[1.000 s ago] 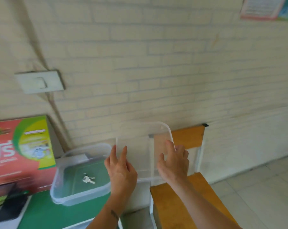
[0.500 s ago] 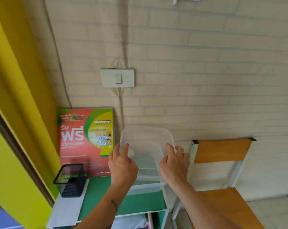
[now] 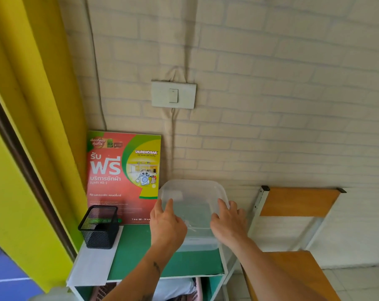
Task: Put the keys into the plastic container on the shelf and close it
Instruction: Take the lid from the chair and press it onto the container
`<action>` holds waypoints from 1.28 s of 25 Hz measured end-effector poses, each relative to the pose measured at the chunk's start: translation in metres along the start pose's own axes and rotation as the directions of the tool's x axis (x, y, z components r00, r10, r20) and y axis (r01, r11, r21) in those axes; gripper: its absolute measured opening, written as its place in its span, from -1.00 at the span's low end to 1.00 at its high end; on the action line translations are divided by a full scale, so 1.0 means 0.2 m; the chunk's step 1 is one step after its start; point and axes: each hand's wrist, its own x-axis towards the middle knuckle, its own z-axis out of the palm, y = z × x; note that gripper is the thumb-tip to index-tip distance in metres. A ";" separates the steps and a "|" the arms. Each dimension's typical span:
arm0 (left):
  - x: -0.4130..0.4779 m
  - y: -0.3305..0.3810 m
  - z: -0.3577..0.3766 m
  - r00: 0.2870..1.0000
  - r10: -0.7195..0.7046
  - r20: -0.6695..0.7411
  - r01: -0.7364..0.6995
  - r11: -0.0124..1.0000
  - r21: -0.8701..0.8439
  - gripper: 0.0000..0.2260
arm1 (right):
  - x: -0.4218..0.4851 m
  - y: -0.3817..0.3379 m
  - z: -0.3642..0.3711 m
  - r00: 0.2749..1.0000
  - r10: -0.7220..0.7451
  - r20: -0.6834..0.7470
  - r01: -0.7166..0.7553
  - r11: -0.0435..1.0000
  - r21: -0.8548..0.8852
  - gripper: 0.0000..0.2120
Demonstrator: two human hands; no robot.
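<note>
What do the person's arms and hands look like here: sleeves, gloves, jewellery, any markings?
Both forearms are bare to the frame edge, with no sleeves showing. The left hand and right hand have no gloves, and no rings, watch or bracelet are visible. The left forearm carries a small dark tattoo just below the wrist, with another dark mark near the bottom edge.

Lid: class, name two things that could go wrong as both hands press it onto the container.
1. The lid may seat crooked; the left hand and right hand press only its near side.
2. The container sits near the shelf's right edge, so pushing could slide it off.
</note>
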 end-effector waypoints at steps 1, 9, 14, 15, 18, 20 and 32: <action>0.01 0.00 0.00 1.000 -0.004 0.001 0.004 1.000 0.014 -0.49 | 0.00 -0.01 0.00 1.000 0.004 0.008 -0.004 1.000 0.004 -0.51; 0.03 -0.02 0.00 1.000 -0.031 0.001 0.031 0.999 0.039 -0.48 | 0.04 -0.03 0.03 0.999 -0.012 0.048 0.012 1.000 0.001 -0.50; 0.02 0.00 0.00 0.999 -0.049 0.003 0.049 0.999 0.015 -0.46 | 0.05 -0.02 0.02 0.995 -0.025 0.095 0.025 1.000 0.007 -0.50; 0.03 -0.01 0.00 0.999 -0.051 0.006 0.051 0.999 0.007 -0.46 | 0.05 -0.02 0.02 0.996 -0.025 0.084 0.024 1.000 0.009 -0.51; 0.03 -0.03 0.00 0.999 -0.041 0.007 0.041 0.999 -0.009 -0.46 | 0.04 -0.03 0.03 0.999 -0.026 0.034 0.026 1.000 0.000 -0.51; 0.03 -0.03 0.00 0.999 -0.039 0.010 0.039 0.999 -0.015 -0.46 | 0.04 -0.03 0.02 1.000 -0.027 0.013 0.027 1.000 -0.003 -0.51; 0.06 -0.03 0.00 0.998 -0.037 0.047 0.036 0.999 0.038 -0.47 | 0.09 -0.05 0.01 0.999 -0.030 0.042 0.032 0.998 -0.046 -0.51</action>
